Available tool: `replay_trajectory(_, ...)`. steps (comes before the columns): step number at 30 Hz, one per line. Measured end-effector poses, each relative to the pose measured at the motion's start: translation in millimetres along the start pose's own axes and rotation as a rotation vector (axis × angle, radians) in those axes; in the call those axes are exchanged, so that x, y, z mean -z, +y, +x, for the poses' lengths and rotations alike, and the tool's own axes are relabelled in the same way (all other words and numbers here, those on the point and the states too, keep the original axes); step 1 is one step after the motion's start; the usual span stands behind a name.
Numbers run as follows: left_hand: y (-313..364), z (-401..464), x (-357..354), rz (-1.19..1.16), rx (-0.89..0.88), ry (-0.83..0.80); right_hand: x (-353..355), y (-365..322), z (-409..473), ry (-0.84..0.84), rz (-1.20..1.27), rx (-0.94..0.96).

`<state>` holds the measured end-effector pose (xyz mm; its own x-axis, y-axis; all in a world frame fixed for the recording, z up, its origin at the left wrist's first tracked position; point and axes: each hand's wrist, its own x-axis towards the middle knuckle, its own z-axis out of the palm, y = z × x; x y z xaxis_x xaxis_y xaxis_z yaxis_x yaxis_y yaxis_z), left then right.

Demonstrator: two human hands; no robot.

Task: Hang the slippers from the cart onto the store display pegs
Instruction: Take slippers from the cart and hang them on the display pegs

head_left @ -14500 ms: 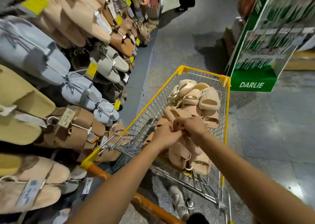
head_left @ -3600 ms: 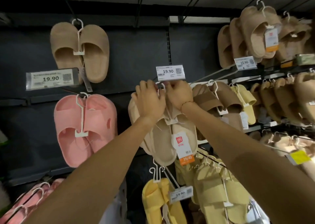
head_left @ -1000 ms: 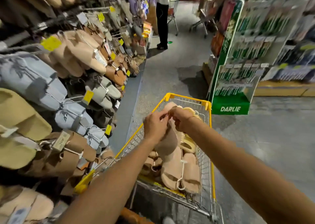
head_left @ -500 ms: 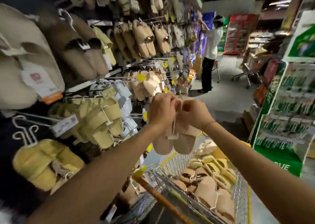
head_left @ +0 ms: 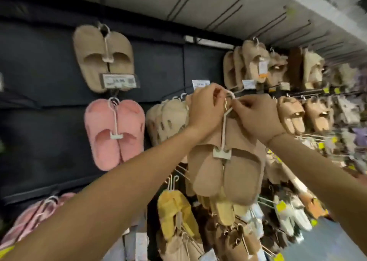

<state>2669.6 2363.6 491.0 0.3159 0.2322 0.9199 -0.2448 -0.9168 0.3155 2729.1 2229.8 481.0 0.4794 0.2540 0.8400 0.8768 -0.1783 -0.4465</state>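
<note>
Fingers [head_left: 216, 94] of both hands pinch the thin white hook [head_left: 228, 100] of a smooth tan slipper pair [head_left: 228, 167], raised against crowded pegs. Beige pairs [head_left: 168, 118] hang just left; dark bare panel [head_left: 162, 62] above.

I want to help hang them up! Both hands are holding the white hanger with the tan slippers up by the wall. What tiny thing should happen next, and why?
Probably slide the white hanger's hook onto the peg behind it, then let go. The left hand and right hand both pinch the hook, and the tan slippers hang below it, level with the row of beige slippers. Whether the hook is already over a peg can't be seen.
</note>
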Motion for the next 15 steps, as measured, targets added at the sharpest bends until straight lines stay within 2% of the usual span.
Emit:
replay_trajectory(5, -2, 41, 97, 0.249, -0.014, 0.202, -31, -83, 49, 0.002, 0.165, 0.163)
replay_trajectory(10, 14, 70, 182, 0.32, -0.03, 0.202, -44, -162, 81, -0.022, 0.334, 0.21)
replay_trajectory(15, 31, 107, 244, 0.49, 0.051, 0.212, -60, -217, 114, -0.041, 0.471, 0.19)
